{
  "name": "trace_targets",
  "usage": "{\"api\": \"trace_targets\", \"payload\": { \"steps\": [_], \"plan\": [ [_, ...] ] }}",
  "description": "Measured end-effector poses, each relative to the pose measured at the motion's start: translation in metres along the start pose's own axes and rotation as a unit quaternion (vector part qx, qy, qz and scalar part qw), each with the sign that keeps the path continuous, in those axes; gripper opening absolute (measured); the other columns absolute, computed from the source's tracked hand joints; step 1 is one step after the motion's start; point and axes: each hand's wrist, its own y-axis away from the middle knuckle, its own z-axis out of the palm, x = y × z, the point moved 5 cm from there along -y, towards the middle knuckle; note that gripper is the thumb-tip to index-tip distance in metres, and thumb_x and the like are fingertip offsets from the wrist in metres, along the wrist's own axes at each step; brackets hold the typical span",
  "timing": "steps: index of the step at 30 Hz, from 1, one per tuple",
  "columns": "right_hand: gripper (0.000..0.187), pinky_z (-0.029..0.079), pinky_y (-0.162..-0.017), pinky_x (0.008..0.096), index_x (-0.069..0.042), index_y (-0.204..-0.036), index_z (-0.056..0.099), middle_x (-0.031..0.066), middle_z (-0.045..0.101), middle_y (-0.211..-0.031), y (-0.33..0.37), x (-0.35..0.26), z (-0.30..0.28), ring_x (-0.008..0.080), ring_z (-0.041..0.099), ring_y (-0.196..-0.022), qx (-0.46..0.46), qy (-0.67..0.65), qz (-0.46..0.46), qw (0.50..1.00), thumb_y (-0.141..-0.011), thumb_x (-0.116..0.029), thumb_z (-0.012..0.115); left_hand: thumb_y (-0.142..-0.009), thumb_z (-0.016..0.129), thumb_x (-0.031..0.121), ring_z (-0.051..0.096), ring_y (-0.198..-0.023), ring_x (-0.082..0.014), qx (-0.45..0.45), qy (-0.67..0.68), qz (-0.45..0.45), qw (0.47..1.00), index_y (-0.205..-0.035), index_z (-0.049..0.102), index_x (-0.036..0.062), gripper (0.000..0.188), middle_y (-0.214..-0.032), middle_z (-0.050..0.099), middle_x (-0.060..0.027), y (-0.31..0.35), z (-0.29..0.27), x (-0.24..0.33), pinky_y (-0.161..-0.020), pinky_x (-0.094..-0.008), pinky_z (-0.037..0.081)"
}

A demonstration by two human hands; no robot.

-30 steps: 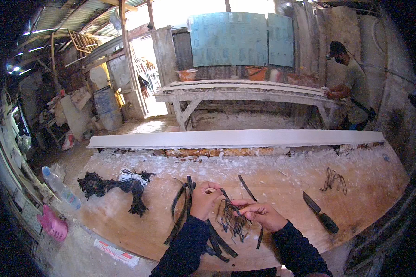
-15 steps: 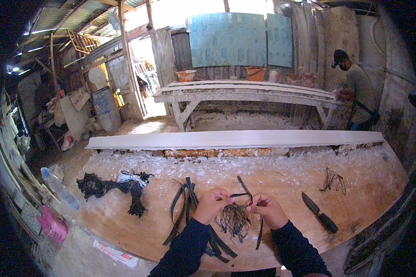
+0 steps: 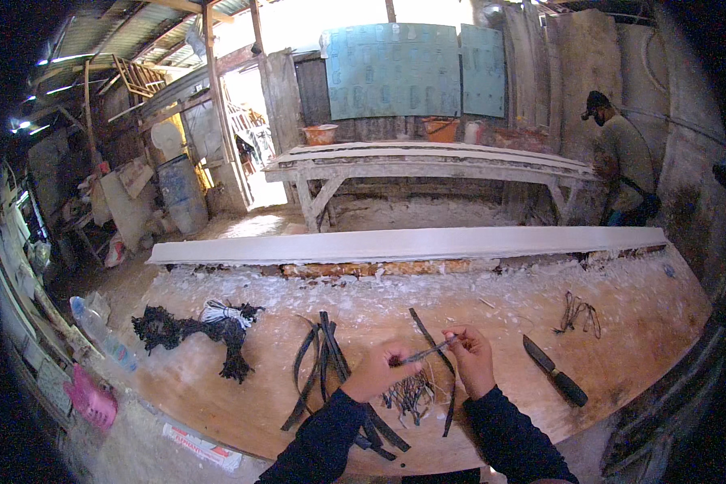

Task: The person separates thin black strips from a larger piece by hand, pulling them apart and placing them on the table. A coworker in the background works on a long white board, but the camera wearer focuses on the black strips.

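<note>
A thin dark cord (image 3: 429, 351) is stretched slantwise between my two hands above the board. My left hand (image 3: 375, 373) is closed on its lower left end, while my right hand (image 3: 472, 361) pinches the upper right end between thumb and fingertips. Below my hands lies a bundle of thin dark and pale strings (image 3: 410, 398), partly covered by the left hand. A long black strip (image 3: 421, 324) runs behind the cord and down beside the right hand. Several more black strips (image 3: 324, 367) lie crossed near my left forearm, which hides part of them.
A black-handled knife (image 3: 555, 372) and thin cord loops (image 3: 581, 315) lie at right on the wooden board (image 3: 242, 411). Black cord bundles (image 3: 198, 327) with white cord lie left. A long white moulding (image 3: 411, 244) spans the far edge. A co-worker (image 3: 627, 157) stands by the back bench (image 3: 427, 168).
My right hand has risen slightly and turned, and my left hand has shifted a little lower. The cord between them now slants up to the right instead of lying nearly level.
</note>
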Motion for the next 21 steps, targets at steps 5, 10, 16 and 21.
{"api": "trace_targets", "payload": {
  "steps": [5,10,16,21],
  "plan": [
    [0.006,0.04,-0.077,0.0267,-0.004,-0.08,0.063,0.0051,0.055,-0.09,0.007,-0.011,0.006,0.0141,0.051,-0.087,-0.08,0.08,-0.051,0.992,-0.075,-0.009,0.064,-0.071,0.064,0.004,0.049,-0.058,-0.0058,0.243,0.112,-0.035,0.963,-0.071,0.055,0.0032,0.009,-0.065,0.052,0.0004,0.001,-0.038,-0.011,-0.053,-0.0185,0.038],
    [0.017,0.035,-0.092,0.0324,-0.004,-0.089,0.065,0.0079,0.053,-0.108,0.032,-0.022,0.036,0.0192,0.044,-0.109,-0.345,-0.084,0.074,0.932,-0.078,-0.016,0.062,-0.073,0.061,0.007,0.04,-0.048,-0.0009,0.291,0.104,-0.032,0.95,-0.081,0.058,0.0062,0.009,-0.064,0.054,0.0032,0.002,-0.05,-0.019,-0.042,-0.0167,0.027],
    [0.013,0.036,-0.09,0.0321,-0.003,-0.087,0.065,0.0119,0.052,-0.113,0.036,-0.034,0.041,0.0213,0.045,-0.11,-0.366,-0.108,0.063,0.922,-0.075,-0.011,0.064,-0.071,0.062,0.004,0.051,-0.061,-0.0069,0.266,0.112,-0.065,0.955,-0.083,0.06,0.0018,0.012,-0.072,0.059,-0.0014,0.001,-0.047,-0.025,-0.056,-0.0202,0.039],
    [0.006,0.039,-0.085,0.0317,-0.004,-0.074,0.061,0.0077,0.061,-0.089,0.032,-0.027,0.032,0.0191,0.053,-0.096,-0.26,-0.095,0.095,0.956,-0.071,-0.004,0.066,-0.073,0.06,-0.002,0.057,-0.071,-0.0107,0.174,0.131,-0.045,0.975,-0.083,0.06,-0.0021,0.011,-0.077,0.06,-0.0049,-0.003,-0.033,-0.02,-0.065,-0.022,0.045]
  ]
}}
